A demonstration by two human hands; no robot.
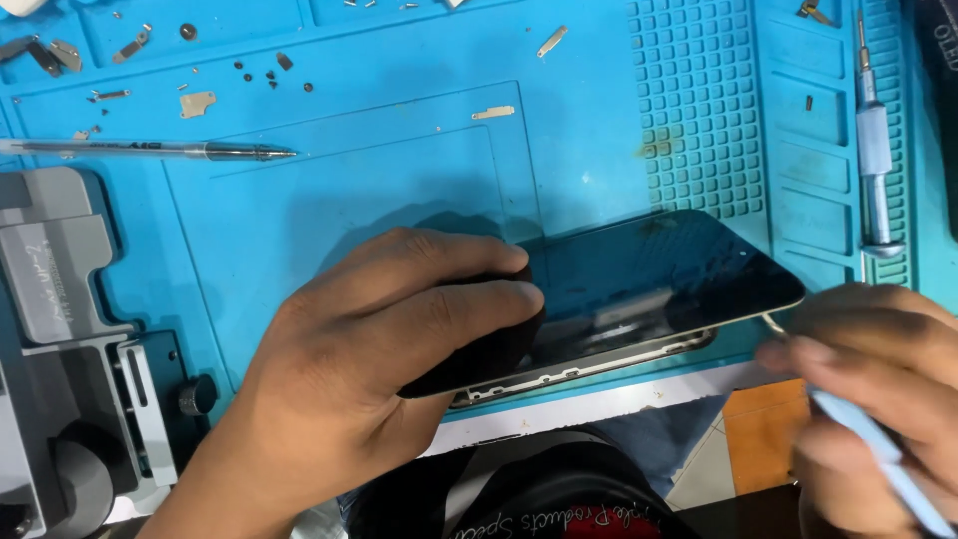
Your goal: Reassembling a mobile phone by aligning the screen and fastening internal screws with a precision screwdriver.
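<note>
The left hand lies over the near end of a black phone. Its fingers are curled around the phone's edge, so its grip is pressed on the phone and holds it down. The phone lies flat near the front edge of the blue mat on the surface. Its dark screen looks lifted a little from the silver frame under it.

The right hand is at the phone's right corner. Its grip pinches a thin light blue tool, and the tool's small tip touches the corner of the phone. This hand is blurry.

To the left sits a gray metal holder with a black knob. Farther back, a long pen-like tool lies on the mat. Small screws and little metal plates are spread near the far edge. On the far right, a silver screwdriver rests on the mat.
</note>
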